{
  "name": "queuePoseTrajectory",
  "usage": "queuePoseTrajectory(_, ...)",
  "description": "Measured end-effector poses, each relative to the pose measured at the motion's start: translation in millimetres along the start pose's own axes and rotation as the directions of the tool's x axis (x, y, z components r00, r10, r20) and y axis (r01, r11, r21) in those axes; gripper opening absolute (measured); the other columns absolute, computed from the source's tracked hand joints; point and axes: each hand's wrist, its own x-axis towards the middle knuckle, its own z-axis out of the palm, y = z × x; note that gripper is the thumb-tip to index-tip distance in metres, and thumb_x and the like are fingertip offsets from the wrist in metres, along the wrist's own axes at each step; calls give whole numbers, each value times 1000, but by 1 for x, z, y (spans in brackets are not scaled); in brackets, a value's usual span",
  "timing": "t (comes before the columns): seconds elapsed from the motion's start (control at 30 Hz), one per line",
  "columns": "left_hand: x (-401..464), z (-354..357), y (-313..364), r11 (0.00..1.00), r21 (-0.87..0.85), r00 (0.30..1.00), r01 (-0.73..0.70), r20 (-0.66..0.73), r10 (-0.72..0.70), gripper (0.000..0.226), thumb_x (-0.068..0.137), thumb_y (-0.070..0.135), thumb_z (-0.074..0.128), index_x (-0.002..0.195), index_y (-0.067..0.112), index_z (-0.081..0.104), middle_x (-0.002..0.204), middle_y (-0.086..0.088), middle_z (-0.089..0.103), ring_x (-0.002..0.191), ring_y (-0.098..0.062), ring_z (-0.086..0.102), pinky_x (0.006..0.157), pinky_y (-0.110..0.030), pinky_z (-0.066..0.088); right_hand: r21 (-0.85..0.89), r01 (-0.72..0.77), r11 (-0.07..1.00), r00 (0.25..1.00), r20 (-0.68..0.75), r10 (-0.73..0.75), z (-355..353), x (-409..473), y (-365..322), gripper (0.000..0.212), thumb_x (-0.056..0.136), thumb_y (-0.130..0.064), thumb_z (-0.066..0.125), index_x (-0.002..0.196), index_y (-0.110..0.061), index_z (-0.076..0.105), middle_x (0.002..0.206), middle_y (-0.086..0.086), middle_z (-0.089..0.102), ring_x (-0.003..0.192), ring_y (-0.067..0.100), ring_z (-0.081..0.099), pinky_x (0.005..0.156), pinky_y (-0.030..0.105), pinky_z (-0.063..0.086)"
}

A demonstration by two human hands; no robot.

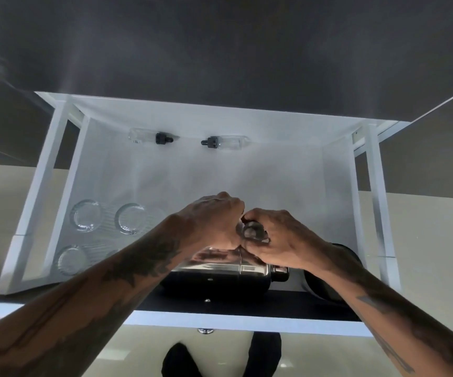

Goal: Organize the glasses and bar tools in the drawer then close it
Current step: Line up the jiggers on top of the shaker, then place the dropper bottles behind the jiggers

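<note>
The dark grey countertop (pixel 219 44) is filling the far half of the view, and the open white drawer (pixel 337 170) is projecting from beneath it toward the person, its pale lined floor lying largely bare in the middle. The polished steel cocktail shaker (pixel 219 276) is lying on its side at the near edge of the drawer, just inside the front panel, with its dark cap end pointing right. A dark round object (pixel 328 281) is sitting just to the right of it, mostly hidden behind the right forearm; its identity cannot be told. Three clear ribbed drinking glasses are standing in the near left corner: one far left (pixel 86 215), one beside it to the right (pixel 131 219), and one nearer (pixel 71 259), partly covered by the left forearm. Two small clear dropper bottles with black caps are lying on their sides against the far wall, the left one (pixel 149 137) and the right one (pixel 225 142), caps pointing toward each other and well apart. The left hand (pixel 211 221) is clenched over the shaker, knuckles up; what it is gripping cannot be told. The right hand (pixel 277 238) is grasping a small rounded metallic piece (pixel 252 231), held touching the left hand directly above the shaker.
</note>
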Motion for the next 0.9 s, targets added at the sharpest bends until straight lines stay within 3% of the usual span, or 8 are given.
queuePoseTrajectory(0.07, -4, 0, 1, 1000, 3, 1000, -15, 0, 15, 38, 81, 25, 70, 116, 11, 64, 91, 0, 69, 81, -14, 64, 51, -17, 35, 7, -30, 1000, 997, 72, 30, -5, -2, 0, 42, 86, -30, 67, 125, -25, 54, 104, -10, 66, 86, 3, 65, 63, 9, 46)
queuePoseTrajectory(0.17, -9, -13, -7, 998, -66, 1000, -12, -29, 10, 52, 82, 37, 64, 127, 12, 59, 115, -5, 69, 95, -17, 65, 72, -27, 51, -38, -32, 999, 994, 102, 36, -22, -3, 2, 53, 88, -31, 65, 137, -25, 47, 128, -2, 63, 107, 10, 63, 80, 12, 44)
queuePoseTrajectory(0.23, -10, -29, -25, 987, -159, 975, -4, -220, -32, 46, 83, 37, 59, 123, 13, 64, 122, -6, 68, 100, -17, 65, 86, -30, 52, -8, -20, 1000, 992, -122, 19, -38, 7, -1, 40, 89, -24, 63, 129, -22, 57, 126, 1, 66, 108, 15, 64, 86, 21, 47)
queuePoseTrajectory(0.33, 1, -58, -74, 989, -60, 819, 133, -555, -144, 35, 85, 28, 56, 114, 13, 68, 118, -7, 68, 105, -25, 63, 93, -37, 51, -83, 4, 997, 890, -454, -42, -52, 47, -16, 29, 89, -20, 58, 117, -19, 66, 119, 4, 67, 108, 21, 63, 94, 31, 49)
queuePoseTrajectory(0.43, 11, -75, -124, 944, 59, 808, 325, -536, -245, 42, 84, 14, 59, 125, 5, 57, 128, -16, 58, 115, -36, 56, 94, -43, 49, -301, 43, 953, 905, -392, -164, -45, 98, -36, 38, 92, -21, 54, 129, -18, 56, 137, 4, 50, 125, 24, 46, 100, 35, 42)
queuePoseTrajectory(0.57, 20, -68, -153, 900, 199, 840, 388, -479, -256, 38, 83, 2, 60, 120, -3, 55, 119, -24, 60, 100, -45, 61, 83, -50, 52, -508, -31, 861, 922, -347, -172, -28, 140, -44, 41, 91, -14, 54, 132, -16, 49, 133, 8, 47, 120, 28, 47, 90, 37, 43)
queuePoseTrajectory(0.73, 22, -61, -155, 919, 237, 874, 314, -451, -183, 28, 87, 6, 65, 112, -6, 66, 103, -25, 62, 88, -42, 63, 75, -43, 52, -423, -79, 903, 944, -322, -68, -21, 139, -35, 39, 94, -20, 52, 133, -15, 53, 125, 14, 50, 113, 32, 53, 85, 35, 44)
queuePoseTrajectory(0.9, 7, -54, -112, 992, -121, 868, 38, -488, -92, 29, 78, 8, 72, 106, 2, 69, 101, -18, 65, 93, -34, 63, 79, -34, 50, -19, -55, 998, 973, -226, 49, -26, 102, -10, 29, 85, -25, 64, 114, -23, 66, 107, 7, 61, 95, 24, 61, 74, 31, 49)
